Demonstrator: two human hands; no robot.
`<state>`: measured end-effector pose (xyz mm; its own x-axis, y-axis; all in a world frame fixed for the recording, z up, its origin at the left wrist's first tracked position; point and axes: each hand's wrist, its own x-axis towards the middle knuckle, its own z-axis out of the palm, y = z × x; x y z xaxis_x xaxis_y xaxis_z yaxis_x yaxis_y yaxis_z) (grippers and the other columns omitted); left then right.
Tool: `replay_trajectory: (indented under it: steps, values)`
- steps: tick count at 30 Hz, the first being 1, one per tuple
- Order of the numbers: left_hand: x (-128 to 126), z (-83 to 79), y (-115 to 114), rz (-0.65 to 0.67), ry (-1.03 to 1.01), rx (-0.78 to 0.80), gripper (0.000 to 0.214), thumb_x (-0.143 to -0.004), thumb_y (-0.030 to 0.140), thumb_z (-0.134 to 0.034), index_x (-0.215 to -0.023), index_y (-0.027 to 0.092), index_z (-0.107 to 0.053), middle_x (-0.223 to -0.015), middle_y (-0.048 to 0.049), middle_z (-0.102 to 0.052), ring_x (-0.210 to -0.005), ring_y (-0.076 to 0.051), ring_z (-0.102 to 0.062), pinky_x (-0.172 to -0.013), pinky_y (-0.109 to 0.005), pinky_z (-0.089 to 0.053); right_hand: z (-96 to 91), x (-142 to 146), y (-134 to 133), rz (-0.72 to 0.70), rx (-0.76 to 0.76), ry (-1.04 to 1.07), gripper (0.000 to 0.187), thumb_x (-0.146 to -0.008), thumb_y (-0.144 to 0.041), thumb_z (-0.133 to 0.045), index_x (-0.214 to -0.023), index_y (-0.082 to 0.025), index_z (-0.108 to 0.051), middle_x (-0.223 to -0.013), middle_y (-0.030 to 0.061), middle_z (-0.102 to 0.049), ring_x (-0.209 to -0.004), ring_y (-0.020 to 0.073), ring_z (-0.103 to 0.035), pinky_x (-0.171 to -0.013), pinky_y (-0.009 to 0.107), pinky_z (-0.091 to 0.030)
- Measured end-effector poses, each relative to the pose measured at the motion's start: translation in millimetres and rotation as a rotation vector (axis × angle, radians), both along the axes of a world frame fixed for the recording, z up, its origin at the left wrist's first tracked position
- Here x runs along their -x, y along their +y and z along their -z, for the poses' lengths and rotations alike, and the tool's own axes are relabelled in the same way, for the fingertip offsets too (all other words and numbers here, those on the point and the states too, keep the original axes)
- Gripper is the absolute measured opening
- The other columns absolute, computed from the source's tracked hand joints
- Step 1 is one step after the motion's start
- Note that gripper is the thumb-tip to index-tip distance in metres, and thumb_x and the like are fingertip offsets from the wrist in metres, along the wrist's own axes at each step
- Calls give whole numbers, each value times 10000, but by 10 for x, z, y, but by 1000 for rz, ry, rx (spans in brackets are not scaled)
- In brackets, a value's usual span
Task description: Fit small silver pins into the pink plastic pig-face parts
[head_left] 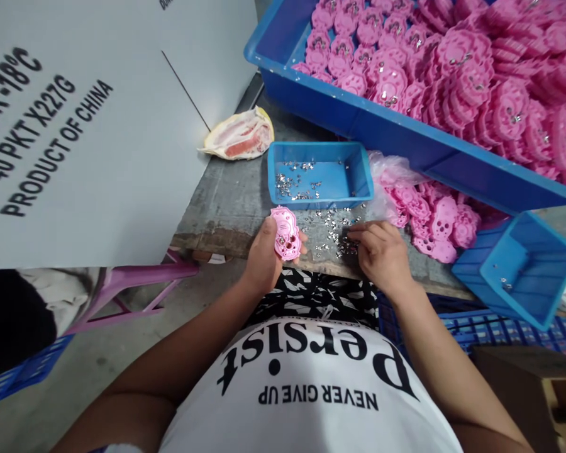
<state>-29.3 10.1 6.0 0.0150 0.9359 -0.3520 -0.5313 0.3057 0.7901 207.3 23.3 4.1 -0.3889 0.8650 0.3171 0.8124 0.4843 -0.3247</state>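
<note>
My left hand (265,251) is closed around a pink plastic shell (286,234), held just past the table's near edge. The shell has a scalloped outline, several holes in its lower half and a small shiny bit beside them. To the right, my right hand (383,257) reaches down onto loose small metal pieces (332,229) strewn over the tabletop. Its fingers are bent together at the pile, and whatever lies between the tips is too small to make out. Behind the pile, a blue tray (353,179) contains more of these metal pieces.
A large blue crate (358,119) full of pink shells stands at the back right. More pink shells (446,220) lie by a clear plastic bag (389,173). A blue bin (514,267) sits at right. A cut fruit (240,135) rests beside the white carton (99,145) at left.
</note>
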Motion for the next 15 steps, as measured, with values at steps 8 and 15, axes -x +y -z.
replay_trajectory:
  steps: [8, 15]
  values:
    - [5, -12, -40, -24, -19, 12, 626, -843, 751, -638, -1059, 167, -578, -771, -66, -726, -579, -177, -665, -440, -251, -441, 57, 276, 208, 84, -27, -86, 307, -915, -112, -527, -1025, -209, -797, -976, 117, -719, -913, 289, -582, -815, 458, -479]
    - [7, -42, -29, -19, -33, 55, 576, -886, 718, -613, -1043, 164, -595, -770, -64, -722, -570, -178, -671, -445, -260, -435, 61, 66, 164, 168, -53, -81, 312, -870, -76, -519, -893, -215, -798, -953, 117, -716, -889, 294, -572, -799, 474, -472]
